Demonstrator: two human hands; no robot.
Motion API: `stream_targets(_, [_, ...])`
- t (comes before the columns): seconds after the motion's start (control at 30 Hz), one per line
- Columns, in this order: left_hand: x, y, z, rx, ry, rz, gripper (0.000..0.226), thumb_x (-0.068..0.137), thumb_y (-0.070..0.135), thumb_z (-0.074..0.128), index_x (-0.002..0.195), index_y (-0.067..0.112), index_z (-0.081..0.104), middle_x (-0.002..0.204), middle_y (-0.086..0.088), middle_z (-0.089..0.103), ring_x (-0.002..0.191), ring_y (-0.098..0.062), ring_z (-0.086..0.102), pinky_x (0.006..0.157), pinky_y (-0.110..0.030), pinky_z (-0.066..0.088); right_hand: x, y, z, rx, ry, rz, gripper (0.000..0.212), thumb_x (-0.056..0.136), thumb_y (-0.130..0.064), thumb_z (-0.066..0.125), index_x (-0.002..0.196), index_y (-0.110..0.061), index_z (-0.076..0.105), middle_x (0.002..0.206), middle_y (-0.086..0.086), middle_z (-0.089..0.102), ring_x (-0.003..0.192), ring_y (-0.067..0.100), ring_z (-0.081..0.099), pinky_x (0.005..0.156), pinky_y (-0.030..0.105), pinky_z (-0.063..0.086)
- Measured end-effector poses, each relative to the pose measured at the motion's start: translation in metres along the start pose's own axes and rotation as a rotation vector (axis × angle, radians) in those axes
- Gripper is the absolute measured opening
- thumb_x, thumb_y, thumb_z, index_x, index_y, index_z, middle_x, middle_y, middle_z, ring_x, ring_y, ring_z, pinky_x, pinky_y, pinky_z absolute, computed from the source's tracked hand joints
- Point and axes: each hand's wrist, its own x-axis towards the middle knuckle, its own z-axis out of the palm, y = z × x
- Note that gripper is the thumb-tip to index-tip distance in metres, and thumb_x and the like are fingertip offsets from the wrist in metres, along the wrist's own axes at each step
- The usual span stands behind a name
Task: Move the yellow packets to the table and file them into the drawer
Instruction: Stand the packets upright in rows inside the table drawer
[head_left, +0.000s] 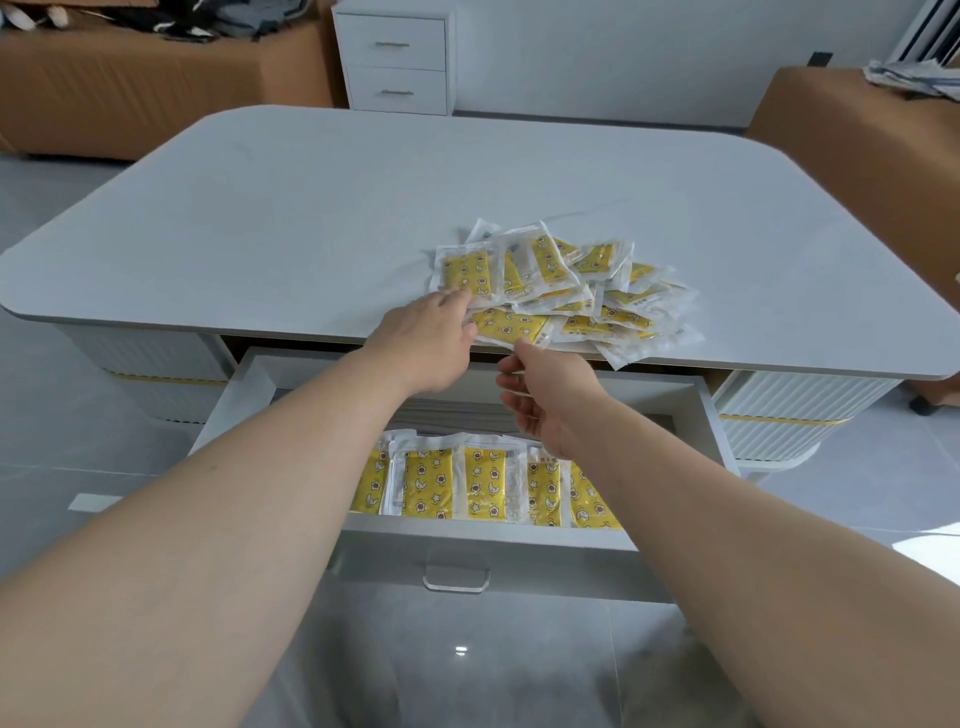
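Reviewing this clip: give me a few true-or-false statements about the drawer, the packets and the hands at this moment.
1. The drawer under the table is pulled open. True.
2. The drawer holds nothing. False: a row of yellow packets sits in it.
3. A loose pile of packets lies on the table near its front edge. True.
4. The left hand is inside the drawer. False: it reaches the pile on the table.
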Motion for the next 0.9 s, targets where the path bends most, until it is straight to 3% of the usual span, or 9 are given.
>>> stream_targets(0.13, [-0.001,0.004,-0.004,0.124,0.099,-0.035,0.04,0.105,0.024,0.036,0.142,0.011,0.043,0.138,-0.013,0.055,0.121,-0.034,0.053,0.094,-0.045,0.045,-0.005,0.001,0.002,0.093,0.106,-0.059,0.028,0.097,-0.024,0.051,0.074,-0.014,0.062,0.078,0.0,0.065,0.065,0.017,0.06,0.058,0.03,0.043])
stream_targets(0.3, [-0.005,0.004,-0.008,0.285,0.108,-0.105,0.039,0.098,0.02,0.045,0.136,0.01,0.046,0.13,-0.015,0.052,0.114,-0.035,0.052,0.082,-0.04,0.038,-0.011,0.0,0.002,0.283,0.192,-0.091,0.02,0.093,-0.021,0.052,0.081,-0.009,0.062,0.074,0.004,0.07,0.068,0.022,0.068,0.084,0.04,0.058])
stream_targets(0.4, [-0.008,0.005,-0.009,0.337,0.112,-0.158,0.031,0.098,0.02,0.045,0.124,0.009,0.058,0.124,-0.016,0.052,0.109,-0.034,0.051,0.08,-0.038,0.034,-0.012,-0.002,-0.001,0.366,0.228,-0.093,0.009,0.088,-0.012,0.056,0.081,-0.008,0.059,0.067,0.005,0.07,0.075,0.023,0.075,0.092,0.043,0.059])
stream_targets(0.5, [-0.01,0.006,-0.01,0.267,0.146,-0.214,0.028,0.099,0.02,0.045,0.119,0.008,0.06,0.121,-0.017,0.05,0.106,-0.034,0.052,0.078,-0.037,0.035,-0.011,0.001,-0.003,0.383,0.211,-0.079,0.004,0.087,-0.007,0.061,0.085,-0.003,0.063,0.068,0.008,0.069,0.069,0.022,0.072,0.09,0.047,0.06])
stream_targets(0.6, [-0.011,0.004,-0.009,0.195,0.185,-0.239,0.025,0.099,0.02,0.049,0.12,0.006,0.054,0.12,-0.018,0.05,0.105,-0.036,0.053,0.074,-0.038,0.037,-0.007,0.007,-0.001,0.376,0.176,-0.066,0.025,0.083,-0.012,0.074,0.104,-0.002,0.068,0.09,0.015,0.076,0.074,0.025,0.076,0.082,0.047,0.063])
stream_targets(0.7, [-0.011,0.003,-0.006,0.157,0.185,-0.283,0.033,0.097,0.022,0.058,0.124,0.005,0.047,0.12,-0.018,0.054,0.108,-0.035,0.055,0.075,-0.039,0.037,-0.002,0.013,0.002,0.353,0.167,-0.058,0.042,0.077,-0.019,0.083,0.113,-0.011,0.064,0.097,0.011,0.075,0.081,0.028,0.076,0.076,0.046,0.064])
stream_targets(0.83, [-0.006,0.0,-0.004,0.126,0.215,-0.338,0.035,0.097,0.022,0.06,0.124,0.007,0.044,0.118,-0.015,0.059,0.11,-0.033,0.055,0.076,-0.038,0.035,0.003,0.013,0.001,0.286,0.188,-0.054,0.017,0.083,-0.015,0.078,0.094,-0.011,0.065,0.098,0.015,0.074,0.093,0.035,0.074,0.082,0.052,0.062])
stream_targets(0.9, [-0.006,-0.001,-0.005,0.092,0.264,-0.333,0.038,0.095,0.022,0.063,0.123,0.006,0.044,0.117,-0.014,0.059,0.108,-0.033,0.056,0.076,-0.038,0.036,0.002,0.011,-0.001,0.27,0.183,-0.057,0.011,0.086,-0.014,0.074,0.092,-0.011,0.064,0.098,0.014,0.074,0.089,0.03,0.074,0.086,0.043,0.06])
